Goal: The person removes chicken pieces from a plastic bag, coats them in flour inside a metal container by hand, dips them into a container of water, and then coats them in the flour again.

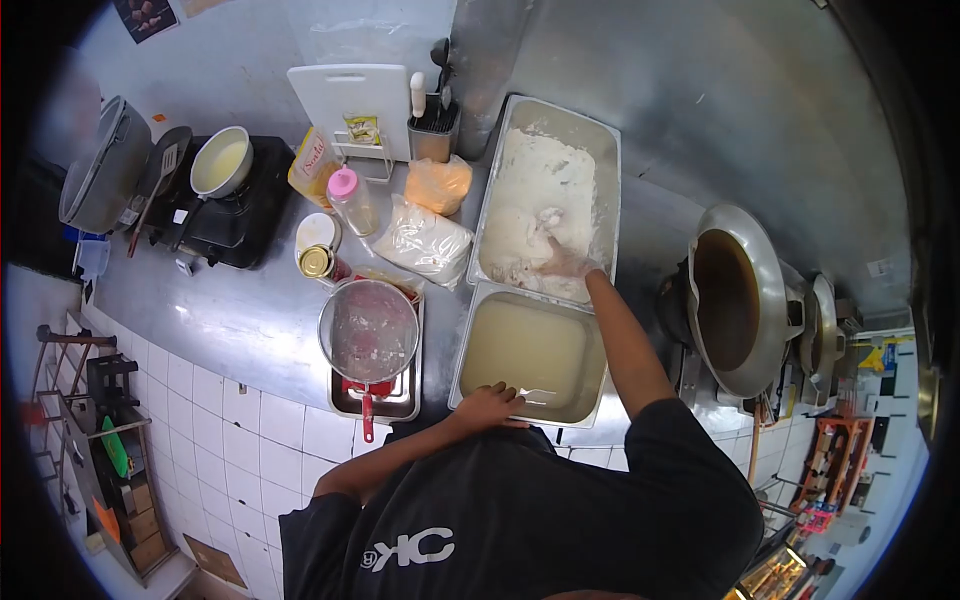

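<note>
Live from the head view, down into white powder [545,170] with the right hand [568,262], low in the upper metal pan [572,117] on the desk [240,310]. Dusted pale over the fingers, partly sunk in the stuff, so can't tell whether open or closed. And just look at that powder: matte and off-white, smoother and flatter towards the far end, rough and lumpy around the fingers, with a clump standing up just beyond, thin patches of grey showing through, and smears up the pan's sides. Over to the left hand [490,403], laid with bent fingers over the near left part of the rim of the lower metal pan [580,402]; can't tell how firm a grip. Inside that one, cloudy, pale yellowish liquid [525,345] with a shine near the front. Just left of the pans, seeing a bag of white powder [425,240], a bag of orange crumbs [438,185] and a red-handled strainer [368,330], flecked with white.
</note>
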